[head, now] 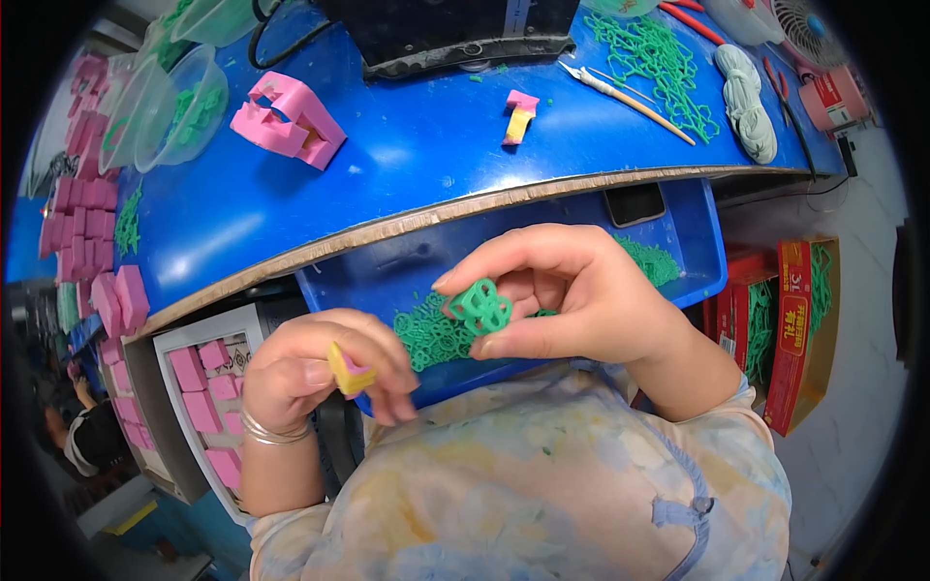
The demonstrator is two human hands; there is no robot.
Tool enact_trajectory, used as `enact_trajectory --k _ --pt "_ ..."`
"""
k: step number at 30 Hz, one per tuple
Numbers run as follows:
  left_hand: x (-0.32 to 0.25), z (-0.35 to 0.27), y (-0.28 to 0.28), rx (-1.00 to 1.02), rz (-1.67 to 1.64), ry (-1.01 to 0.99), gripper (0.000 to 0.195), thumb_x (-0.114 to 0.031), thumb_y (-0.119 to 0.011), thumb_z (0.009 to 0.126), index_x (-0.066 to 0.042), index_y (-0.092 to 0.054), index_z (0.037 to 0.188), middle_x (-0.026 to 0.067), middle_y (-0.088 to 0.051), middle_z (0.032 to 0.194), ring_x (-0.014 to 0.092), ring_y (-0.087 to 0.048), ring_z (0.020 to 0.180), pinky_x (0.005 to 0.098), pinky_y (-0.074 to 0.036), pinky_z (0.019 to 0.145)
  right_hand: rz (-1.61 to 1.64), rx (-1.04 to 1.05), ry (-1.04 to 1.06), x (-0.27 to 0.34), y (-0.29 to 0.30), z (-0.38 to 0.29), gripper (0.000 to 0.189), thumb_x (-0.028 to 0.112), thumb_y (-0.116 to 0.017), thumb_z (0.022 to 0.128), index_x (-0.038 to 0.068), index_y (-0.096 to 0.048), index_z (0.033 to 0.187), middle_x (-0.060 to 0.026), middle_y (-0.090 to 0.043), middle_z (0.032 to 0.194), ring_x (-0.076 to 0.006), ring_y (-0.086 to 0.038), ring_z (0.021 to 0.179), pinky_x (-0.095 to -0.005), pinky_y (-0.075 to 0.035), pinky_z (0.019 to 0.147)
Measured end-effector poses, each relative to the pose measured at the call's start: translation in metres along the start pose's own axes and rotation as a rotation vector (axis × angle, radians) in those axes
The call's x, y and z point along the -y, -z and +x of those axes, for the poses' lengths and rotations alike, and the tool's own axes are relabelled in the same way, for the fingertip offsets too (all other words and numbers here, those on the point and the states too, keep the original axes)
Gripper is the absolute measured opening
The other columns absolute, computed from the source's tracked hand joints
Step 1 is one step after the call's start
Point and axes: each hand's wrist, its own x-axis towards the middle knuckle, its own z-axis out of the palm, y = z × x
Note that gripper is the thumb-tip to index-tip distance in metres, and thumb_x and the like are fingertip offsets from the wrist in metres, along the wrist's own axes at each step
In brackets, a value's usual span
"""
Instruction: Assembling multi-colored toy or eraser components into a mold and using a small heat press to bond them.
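Note:
My left hand holds a small yellow and pink piece between thumb and fingers. Between the thumb and fingertips of my right hand is a green openwork piece with rounded loops. Both hands are over a blue plastic tray, where small green pieces lie in a heap. Another small pink and yellow piece stands on the blue table. Left of it on the table sits a larger pink block mould with an opening in it.
A wood-handled tool, green branching pieces and a bundle of pale cord lie at the table's right. Clear plastic tubs and stacked pink blocks are at left. Red boxes stand at lower right. A dark machine is at the back.

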Motion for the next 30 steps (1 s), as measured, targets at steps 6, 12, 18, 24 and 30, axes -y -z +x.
enact_trajectory --k 6,12,18,24,30 --pt "0.025 0.018 -0.014 -0.129 -0.399 -0.094 0.045 -0.022 -0.052 0.081 0.016 -0.049 0.106 0.0228 -0.055 0.098 0.021 -0.058 0.059 0.0255 -0.047 0.041 0.112 0.011 -0.058 0.000 0.000 -0.004 0.044 -0.009 -0.064 0.072 -0.003 -0.054 0.114 -0.0064 -0.062 0.087 -0.0060 -0.058 0.067 -0.0163 -0.047 0.049" --pt "0.028 0.028 -0.046 -0.555 -0.067 0.116 0.014 0.002 -0.057 0.081 0.003 -0.057 0.096 0.0076 -0.057 0.082 0.007 -0.049 0.052 0.0190 -0.038 0.042 -0.458 -0.020 0.318 -0.022 -0.003 -0.001 0.046 0.002 -0.066 0.077 0.006 -0.052 0.120 -0.0014 -0.055 0.066 -0.0050 -0.049 0.056 -0.0187 -0.044 0.052" --pt "0.033 0.028 -0.045 -0.644 0.123 -0.038 0.006 0.002 -0.054 0.083 0.004 -0.057 0.088 0.0073 -0.055 0.081 0.007 -0.048 0.051 0.0188 -0.037 0.042 -0.267 -0.202 0.180 -0.018 -0.010 -0.006 0.026 0.010 -0.071 0.073 0.003 -0.056 0.093 -0.0012 -0.054 0.065 -0.0038 -0.048 0.055 -0.0193 -0.042 0.050" --pt "0.032 0.031 -0.048 -0.627 0.047 -0.050 0.013 0.007 -0.051 0.081 0.003 -0.055 0.093 0.0079 -0.054 0.086 0.007 -0.051 0.057 0.0189 -0.040 0.047 -0.589 -0.070 0.189 -0.023 -0.004 -0.006 0.004 0.003 -0.059 0.078 0.000 -0.060 0.076 -0.0067 -0.062 0.070 -0.0134 -0.058 0.060 -0.0255 -0.044 0.052" --pt "0.026 0.031 -0.049 -0.597 0.084 0.113 0.018 0.006 -0.057 0.076 0.002 -0.054 0.094 0.0058 -0.052 0.095 0.012 -0.054 0.085 0.0240 -0.046 0.074 -0.702 -0.094 0.373 -0.029 -0.009 0.001 0.008 0.008 -0.059 0.077 0.001 -0.058 0.074 -0.0111 -0.056 0.064 -0.0225 -0.055 0.057 -0.0327 -0.042 0.050"
